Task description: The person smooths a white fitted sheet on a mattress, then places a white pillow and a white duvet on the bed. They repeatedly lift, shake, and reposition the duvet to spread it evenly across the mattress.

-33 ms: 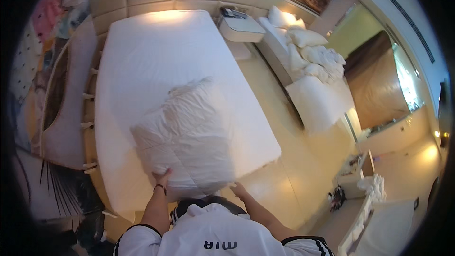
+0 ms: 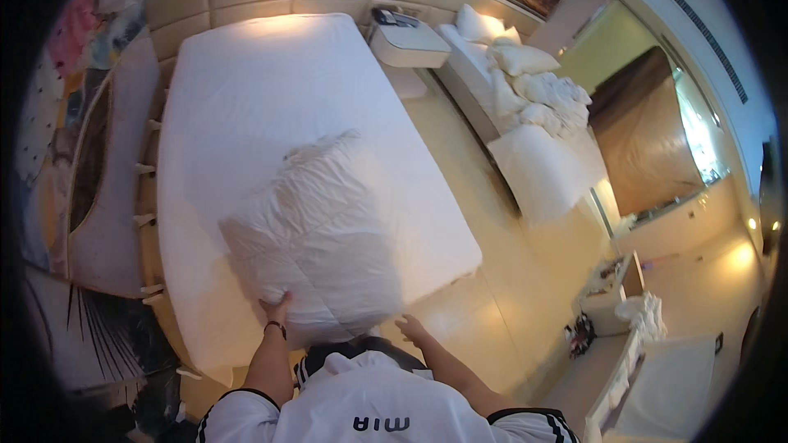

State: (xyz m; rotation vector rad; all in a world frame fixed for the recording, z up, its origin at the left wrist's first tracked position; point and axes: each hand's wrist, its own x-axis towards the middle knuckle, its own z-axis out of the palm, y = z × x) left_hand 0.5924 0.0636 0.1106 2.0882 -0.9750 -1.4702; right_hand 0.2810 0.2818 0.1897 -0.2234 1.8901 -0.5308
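A thick, folded white duvet [image 2: 320, 238] lies rumpled on the near half of the white-sheeted bed [image 2: 263, 82], reaching back toward my body. My left hand [image 2: 277, 309] grips its near left side, the thumb on top of the cloth and the other fingers partly hidden. Just off the duvet's near right corner is my right hand [image 2: 413, 330]. Its fingers are a little apart, and I see nothing in them.
A nightstand [image 2: 410, 47] with a telephone stands between this bed and a smaller bed [image 2: 460, 49] heaped with pillows and bedding. Along the left run a row of slats and a patterned partition [image 2: 111, 172]. A low white cabinet [image 2: 607, 320] stands at the lower right.
The room has slid slightly leftward in view. My left hand keeps its place on the duvet; my right hand sits a touch farther from the duvet's corner.
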